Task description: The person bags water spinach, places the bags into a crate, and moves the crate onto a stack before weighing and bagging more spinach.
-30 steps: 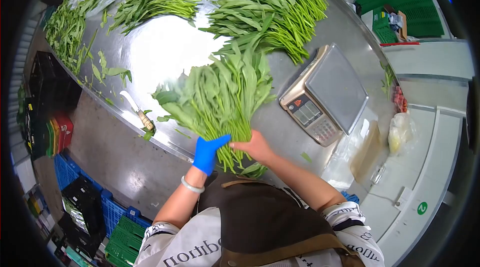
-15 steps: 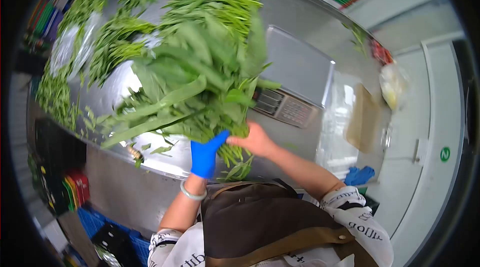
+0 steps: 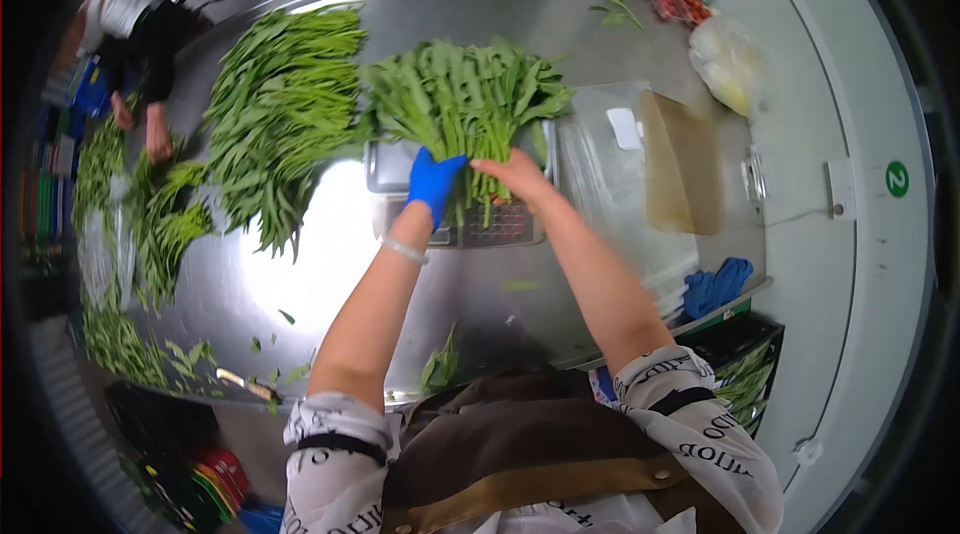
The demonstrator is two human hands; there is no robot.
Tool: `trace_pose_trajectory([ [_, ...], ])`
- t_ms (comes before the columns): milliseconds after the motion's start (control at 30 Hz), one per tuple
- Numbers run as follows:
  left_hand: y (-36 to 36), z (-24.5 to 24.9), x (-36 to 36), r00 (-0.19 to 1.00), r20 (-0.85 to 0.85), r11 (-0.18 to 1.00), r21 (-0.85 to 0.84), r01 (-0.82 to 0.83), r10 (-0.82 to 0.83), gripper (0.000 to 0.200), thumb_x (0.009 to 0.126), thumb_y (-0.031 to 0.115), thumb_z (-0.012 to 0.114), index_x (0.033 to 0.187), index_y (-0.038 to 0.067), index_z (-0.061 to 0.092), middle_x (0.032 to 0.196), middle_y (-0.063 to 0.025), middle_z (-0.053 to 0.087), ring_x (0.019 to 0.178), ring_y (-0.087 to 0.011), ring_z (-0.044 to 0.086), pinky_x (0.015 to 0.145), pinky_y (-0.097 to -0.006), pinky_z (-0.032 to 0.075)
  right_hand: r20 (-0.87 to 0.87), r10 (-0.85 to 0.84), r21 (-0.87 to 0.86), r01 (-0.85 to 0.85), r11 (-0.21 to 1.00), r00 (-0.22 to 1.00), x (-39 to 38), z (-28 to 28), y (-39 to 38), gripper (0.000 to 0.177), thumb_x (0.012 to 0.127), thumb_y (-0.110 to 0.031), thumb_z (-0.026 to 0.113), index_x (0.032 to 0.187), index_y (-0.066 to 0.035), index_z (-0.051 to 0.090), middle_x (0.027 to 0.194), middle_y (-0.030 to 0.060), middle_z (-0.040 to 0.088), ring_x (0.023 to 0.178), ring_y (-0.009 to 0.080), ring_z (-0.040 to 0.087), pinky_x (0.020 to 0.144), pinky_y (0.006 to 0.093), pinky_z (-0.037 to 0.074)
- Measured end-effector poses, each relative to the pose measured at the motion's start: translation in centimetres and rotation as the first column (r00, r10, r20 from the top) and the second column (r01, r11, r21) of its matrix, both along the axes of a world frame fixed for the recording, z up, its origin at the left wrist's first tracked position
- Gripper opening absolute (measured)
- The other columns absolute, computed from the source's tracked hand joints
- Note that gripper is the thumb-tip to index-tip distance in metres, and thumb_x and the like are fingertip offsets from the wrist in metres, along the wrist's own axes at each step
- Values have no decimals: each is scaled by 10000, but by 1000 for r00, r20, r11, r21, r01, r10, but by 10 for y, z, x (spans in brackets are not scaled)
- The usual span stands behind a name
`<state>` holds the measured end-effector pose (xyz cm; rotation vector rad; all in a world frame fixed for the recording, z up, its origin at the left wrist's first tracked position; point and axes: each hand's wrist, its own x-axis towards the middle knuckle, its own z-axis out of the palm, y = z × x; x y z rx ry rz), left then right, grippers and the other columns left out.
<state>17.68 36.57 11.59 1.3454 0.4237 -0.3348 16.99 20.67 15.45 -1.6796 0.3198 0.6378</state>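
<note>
I am holding a bunch (image 3: 465,99) of leafy greens by its stems. My left hand (image 3: 435,184), in a blue glove, and my bare right hand (image 3: 515,177) are both closing tight around the stem ends. The bunch is lying on the scale (image 3: 385,169), with its leaves pointing to 12 o'clock.

At 1 o'clock a clear bag (image 3: 725,54) is lying on the table (image 3: 480,284) with something pale yellow inside. At 4 o'clock, below the table edge, a dark crate (image 3: 745,384) is holding some green stems. A big pile (image 3: 280,114) of greens is lying loose at 10 o'clock. Further at 9 o'clock another person's hand (image 3: 158,144) is touching more greens.

Half a second ago I was swinging the bunch in the air in front of the scale, and one second ago it was lying on the table to the left of the scale. Now it is resting on the scale.
</note>
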Motion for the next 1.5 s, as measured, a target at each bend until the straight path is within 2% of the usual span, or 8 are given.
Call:
trace_pose_trajectory([
  [267, 41, 22, -86, 910, 415, 886, 427, -179, -16, 614, 843, 88, 649, 1389, 32, 372, 1367, -112, 456, 1211, -226, 462, 996, -333, 372, 575, 128, -659, 365, 658, 808, -59, -4, -109, 514, 783, -379, 700, 1121, -12, 578, 1074, 182, 625, 986, 338, 601, 861, 396, 479],
  [400, 81, -22, -166, 905, 371, 619, 766, -173, -207, 523, 808, 69, 663, 1294, 18, 476, 1271, -136, 532, 1084, -273, 523, 946, -358, 407, 234, 331, -968, 187, 169, 914, -91, -49, -212, 517, 756, -323, 704, 1117, 18, 560, 1094, 209, 586, 990, 355, 587, 859, 443, 464],
  [667, 74, -50, -291, 351, 24, 184, 884, 430, -936, 480, 742, 187, 648, 1198, 82, 545, 1195, -147, 545, 1117, -345, 497, 941, -423, 408, -60, 439, -978, 36, -207, 896, -118, -127, -331, 242, 811, -278, 606, 840, -39, 608, 726, 137, 653, 728, 330, 654, 656, 426, 522],
  [767, 94, -64, -298, 424, 34, 212, 900, 381, -905, 360, 786, 119, 548, 1145, 107, 568, 1076, -120, 603, 954, -306, 582, 815, -422, 465, -129, 411, -968, -24, -251, 902, -105, -103, -323, 183, 830, -205, 557, 808, -34, 619, 685, 144, 641, 713, 336, 652, 651, 434, 518],
  [967, 133, -58, -281, 515, -39, 159, 929, 335, -856, 266, 811, 185, 588, 1067, 123, 626, 944, -99, 647, 794, -291, 620, 692, -412, 495, -69, 610, -985, -152, 86, 790, -154, -40, -224, 211, 836, -210, 554, 897, -21, 624, 806, 200, 648, 793, 376, 629, 713, 457, 499],
  [1067, 127, -11, -230, 772, 173, 497, 843, 205, -612, 286, 851, 184, 578, 1128, 134, 629, 838, -113, 636, 722, -308, 593, 670, -392, 479, -232, 597, -756, -529, 385, 768, -169, -10, -163, 366, 852, -264, 591, 1131, -26, 599, 996, 201, 656, 963, 333, 627, 868, 414, 474],
  [1233, 103, 14, -122, 913, 405, 899, 415, -140, -45, 375, 920, 197, 557, 1280, 94, 540, 1002, -113, 668, 780, -173, 636, 687, -293, 493, 313, 121, -342, -6, 940, 942, -119, -23, -118, 568, 889, -331, 611, 1312, 10, 444, 1252, 167, 554, 1130, 237, 554, 951, 342, 434],
  [1500, 2, -17, 17, 996, 4, 948, 309, -81, 84, 660, 888, 405, 572, 1359, -18, 384, 1223, -191, 573, 1085, -314, 573, 908, -368, 434, 69, -347, 234, 323, 917, 935, 2, -44, 0, 479, 891, -378, 584, 1205, -21, 520, 1124, 97, 599, 1026, 211, 547, 907, 345, 410],
])
